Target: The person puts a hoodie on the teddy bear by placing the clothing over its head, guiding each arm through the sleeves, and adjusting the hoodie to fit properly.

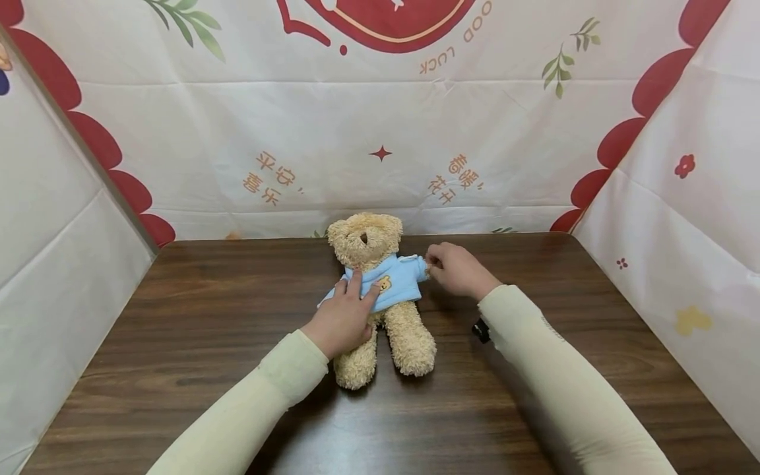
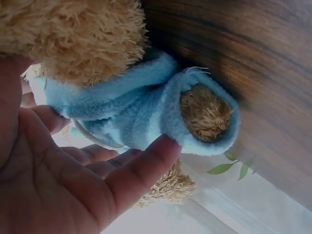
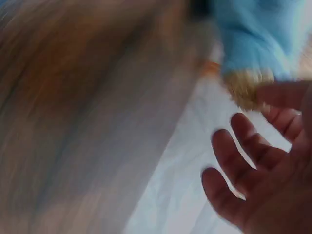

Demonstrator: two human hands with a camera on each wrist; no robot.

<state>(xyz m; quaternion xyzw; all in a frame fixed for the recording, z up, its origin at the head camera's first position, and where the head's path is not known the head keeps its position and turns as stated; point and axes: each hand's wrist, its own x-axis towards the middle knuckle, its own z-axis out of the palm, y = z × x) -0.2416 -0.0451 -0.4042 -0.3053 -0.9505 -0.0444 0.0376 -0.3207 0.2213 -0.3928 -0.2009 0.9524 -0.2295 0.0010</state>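
Observation:
A fuzzy tan teddy bear (image 1: 359,251) in a light blue shirt (image 1: 406,280) lies on its back, head toward the back wall. My left hand (image 1: 344,320) rests on the shirt's front with fingers spread. In the left wrist view a fingertip touches the cuff of one blue sleeve (image 2: 168,114), and a furry paw (image 2: 204,114) sits just inside it. On the other side, my right hand (image 1: 458,269) pinches the paw (image 3: 246,87) that pokes out of the opposite sleeve, between thumb and forefinger. The other fingers of that hand are loosely bent and spread.
The dark wood-grain table (image 1: 208,316) meets a white printed cloth (image 1: 332,145) at its back edge. Cloth also hangs along both sides. A small black object (image 1: 481,330) shows beside my right sleeve.

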